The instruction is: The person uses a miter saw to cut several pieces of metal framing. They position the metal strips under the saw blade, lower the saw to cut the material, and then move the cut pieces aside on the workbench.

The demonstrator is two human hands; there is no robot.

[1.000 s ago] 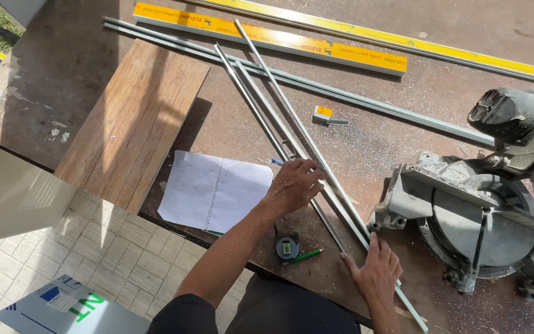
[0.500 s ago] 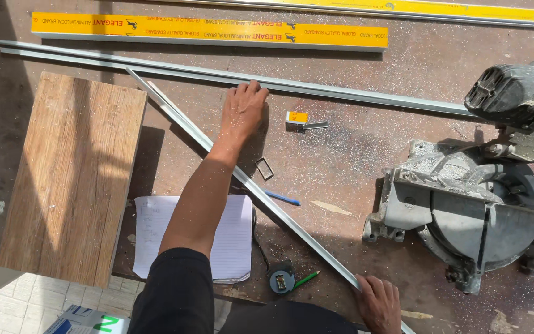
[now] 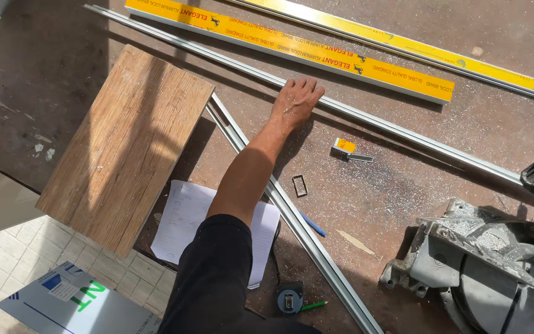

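left hand (image 3: 296, 101) flat, fingers (image 3: 307, 85) spread on long grey metal rail (image 3: 403, 136), gripping nothing | right hand out of view | mitre saw (image 3: 495, 272) cut off at frame edge

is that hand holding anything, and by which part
The left hand lies with fingers spread on a long grey metal rail, near its middle stretch. Whether the fingers grip it cannot be told. The right hand is out of view.

Left hand (image 3: 296, 100): flat, fingers spread, on long grey metal rail (image 3: 403, 137), upper centre.
Second rail (image 3: 298, 224): diagonal, under forearm.
Wood board (image 3: 125, 145): left of frame.
Saw (image 3: 495, 272): lower right.
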